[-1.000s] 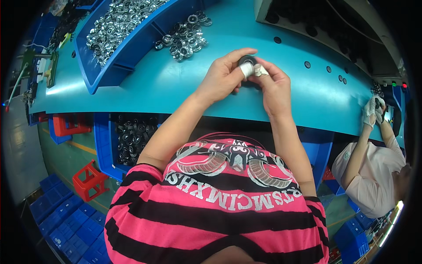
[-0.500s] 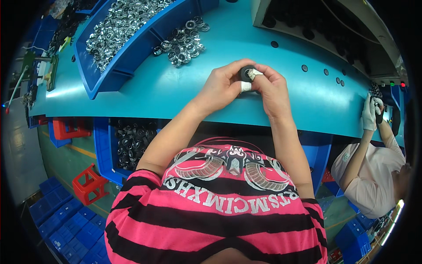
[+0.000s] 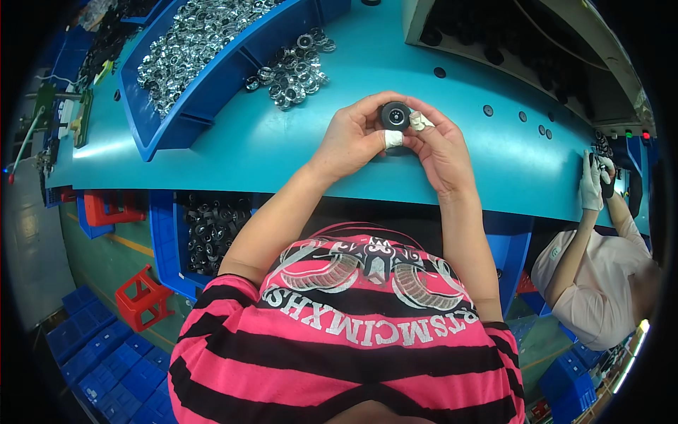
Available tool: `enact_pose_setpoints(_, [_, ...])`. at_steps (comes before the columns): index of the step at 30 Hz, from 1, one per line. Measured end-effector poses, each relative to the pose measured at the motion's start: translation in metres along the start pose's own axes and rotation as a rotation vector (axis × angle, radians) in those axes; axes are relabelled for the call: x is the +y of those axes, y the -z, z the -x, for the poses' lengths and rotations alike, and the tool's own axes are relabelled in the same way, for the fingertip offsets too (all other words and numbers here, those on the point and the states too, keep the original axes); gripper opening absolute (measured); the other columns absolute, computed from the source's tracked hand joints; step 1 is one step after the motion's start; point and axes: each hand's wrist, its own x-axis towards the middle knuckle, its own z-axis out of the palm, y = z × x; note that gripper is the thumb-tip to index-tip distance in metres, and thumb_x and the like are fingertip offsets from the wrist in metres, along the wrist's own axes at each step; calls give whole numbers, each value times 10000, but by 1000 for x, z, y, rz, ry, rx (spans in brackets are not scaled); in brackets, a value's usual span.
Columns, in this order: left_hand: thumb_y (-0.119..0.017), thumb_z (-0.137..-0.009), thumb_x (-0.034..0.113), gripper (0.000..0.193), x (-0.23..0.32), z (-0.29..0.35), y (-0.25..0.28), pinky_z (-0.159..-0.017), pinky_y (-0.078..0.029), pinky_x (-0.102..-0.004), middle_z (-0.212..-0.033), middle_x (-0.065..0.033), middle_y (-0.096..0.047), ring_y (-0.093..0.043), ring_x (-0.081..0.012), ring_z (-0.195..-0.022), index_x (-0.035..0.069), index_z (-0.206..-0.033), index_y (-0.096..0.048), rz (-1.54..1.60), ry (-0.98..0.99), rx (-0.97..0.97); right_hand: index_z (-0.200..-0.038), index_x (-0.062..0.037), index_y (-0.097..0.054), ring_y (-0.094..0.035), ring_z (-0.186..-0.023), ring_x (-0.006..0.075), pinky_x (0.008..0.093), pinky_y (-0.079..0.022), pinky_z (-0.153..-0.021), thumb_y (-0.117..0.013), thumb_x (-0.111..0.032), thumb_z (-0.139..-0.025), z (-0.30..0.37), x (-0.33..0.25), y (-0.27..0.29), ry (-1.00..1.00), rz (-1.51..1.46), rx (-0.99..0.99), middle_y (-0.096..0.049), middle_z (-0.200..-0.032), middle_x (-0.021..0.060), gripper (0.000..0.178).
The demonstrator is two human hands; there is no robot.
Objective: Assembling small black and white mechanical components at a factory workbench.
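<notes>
Far left edge of the desk: a green board with small fittings, too blurred to read.

Upper left corner: long blue bin lying aslant, heaped with shiny metal rings. Just beside its right wall, a loose pile of the same kind of rings sits on the bare teal top.

Below the desk's near edge, left: a second blue bin of dark rings, well under the top. Red stool and stacked blue crates on the floor.

Centre, near the desk's front edge: left hand and right hand meet, held just above the top. Between them a round black part, its face turned up to the camera. Left grip: thumb and fingers closed around the part's left side, thumb taped white. Right grip: taped fingertip pressed to the part's right rim, other fingers curled below; closed on the part too.

Step in hand, by my reading: fitting or checking the part, both hands steadying it. The next move would want a firm pinch on one side so the other hand can come free.

Right of centre: small dark holes in a row across the top. Far right edge: a co-worker's gloved hand at a dark object.
</notes>
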Motion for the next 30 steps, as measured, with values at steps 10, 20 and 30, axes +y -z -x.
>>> enact_pose_setpoints(10, [-773,-781,39,468,-1,4,-3,-797,-585,-311,-1044,-55,-659,-683,-178,-928,36,-1230,-641,-431,-279,180,-1252,-16,-671,-666,-870,115,244,-538,-784,-585,-35,-958,2,3,-1,160,440,68,-706,-1073,67,306])
enact_pose_setpoints(20, [-743,-690,51,403,3,4,-9,-659,-537,-344,-904,-98,-623,-636,-247,-756,58,-1091,-703,-803,-408,320,-1243,61,-639,-663,-926,126,263,-536,-810,-596,-10,-869,8,3,-10,69,302,-6,-708,-1106,104,383])
enact_pose_setpoints(30, [-745,-670,54,428,5,6,-13,-650,-529,-352,-876,-109,-617,-621,-258,-731,45,-1097,-718,-841,-392,313,-1197,50,-664,-659,-883,115,249,-538,-755,-620,-45,-891,6,8,-5,62,309,7,-717,-1028,84,324])
